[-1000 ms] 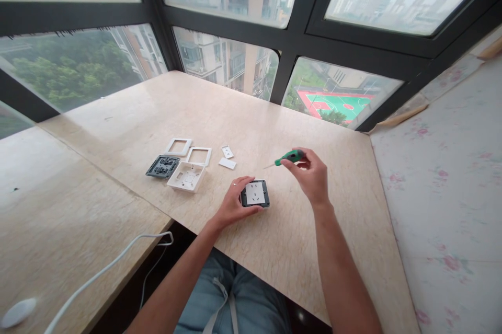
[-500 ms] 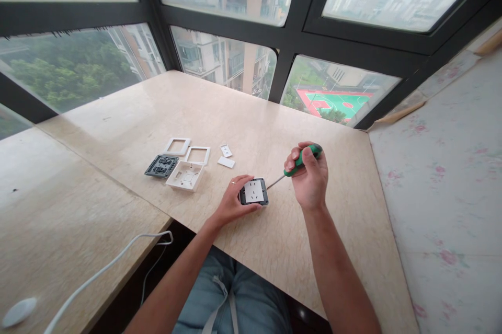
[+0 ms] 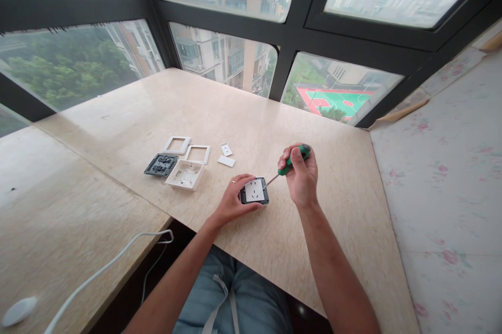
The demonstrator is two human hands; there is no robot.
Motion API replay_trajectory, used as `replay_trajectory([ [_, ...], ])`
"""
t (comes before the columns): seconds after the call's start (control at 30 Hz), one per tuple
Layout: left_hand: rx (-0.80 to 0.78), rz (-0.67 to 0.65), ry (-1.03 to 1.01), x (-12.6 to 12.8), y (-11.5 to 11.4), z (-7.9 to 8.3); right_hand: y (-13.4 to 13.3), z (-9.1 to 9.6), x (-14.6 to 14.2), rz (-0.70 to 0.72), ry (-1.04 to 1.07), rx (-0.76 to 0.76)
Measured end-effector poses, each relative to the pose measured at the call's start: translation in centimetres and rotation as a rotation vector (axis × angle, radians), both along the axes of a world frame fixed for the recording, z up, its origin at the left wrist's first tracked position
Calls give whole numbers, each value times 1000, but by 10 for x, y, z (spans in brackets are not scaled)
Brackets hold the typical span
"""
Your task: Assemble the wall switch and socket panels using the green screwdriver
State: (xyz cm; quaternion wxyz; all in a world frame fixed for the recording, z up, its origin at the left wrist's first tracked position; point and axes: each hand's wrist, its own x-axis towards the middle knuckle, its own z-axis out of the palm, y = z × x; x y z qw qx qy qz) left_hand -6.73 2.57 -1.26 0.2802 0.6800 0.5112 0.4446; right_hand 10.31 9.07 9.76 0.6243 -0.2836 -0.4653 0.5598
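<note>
A wall socket with a white face and dark grey surround rests on the stone counter, set on a white box whose edge just shows. My left hand is closed round its left side, thumb along the near edge and fingers over the far edge. In my closed right hand is a screwdriver with a green and black handle. Its shaft slants down to the left, and the tip meets the right part of the socket's surround, near the screw position. Whether the tip sits in a screw is too small to tell.
Left of my hands lie a white mounting box, a dark grey socket back, two white frames and two small white plates. A white cable crosses the counter's near left edge. Windows and a papered wall bound the counter.
My right hand has moved left with the screwdriver, bringing its tip from beside the socket's right edge onto the surround. My left hand and the socket have hardly moved.
</note>
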Motion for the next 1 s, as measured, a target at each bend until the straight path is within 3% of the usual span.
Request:
replay_trajectory([
  [0.3,-17,0,-2,0,0,0,3,-6,2,-29,-148,59],
  [0.53,-20,1,0,0,0,1,-8,14,16,-235,-813,357],
  [0.8,-25,6,10,1,-1,2,-19,31,28,13,-794,402],
  [1.0,-26,9,8,1,-1,4,-21,37,30,-284,-979,519],
])
